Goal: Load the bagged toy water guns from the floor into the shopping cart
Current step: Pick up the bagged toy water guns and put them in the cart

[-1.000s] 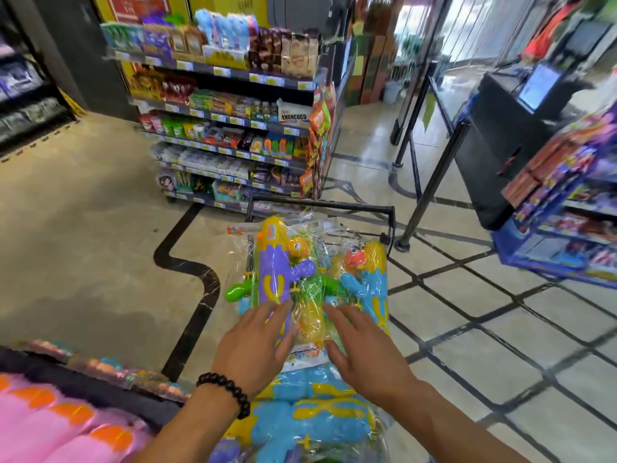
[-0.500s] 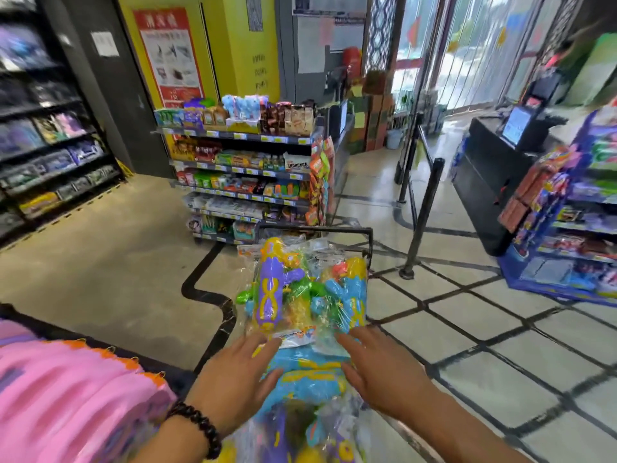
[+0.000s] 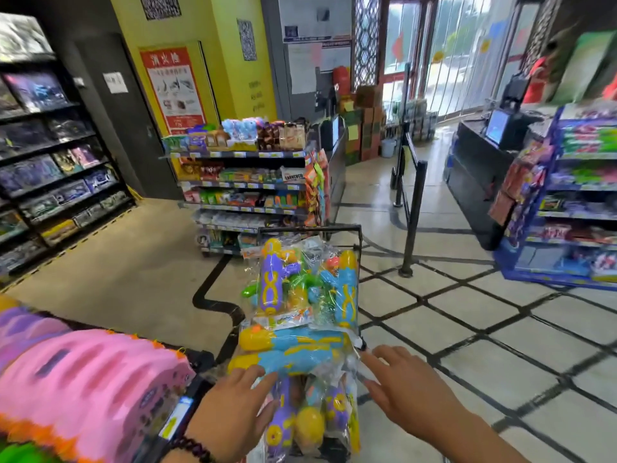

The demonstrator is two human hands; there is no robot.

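Cart (image 3: 360, 242) full of bagged water guns (image 3: 300, 289), left hand (image 3: 233, 412) flat on guns, fingers straight, right hand (image 3: 400, 385) beside, fingers spread

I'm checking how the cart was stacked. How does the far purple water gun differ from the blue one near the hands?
The far purple water gun lies lengthwise along the cart; the blue water gun lies crosswise. The purple one is untouched; the left hand rests by the blue one. Both have yellow parts and clear bags.

Glossy, crinkled clear plastic bags (image 3: 302, 282) wrap smooth plastic water guns (image 3: 272, 285); the cart (image 3: 310, 228) frame is matt black metal; floor tiles (image 3: 467, 309) are polished.
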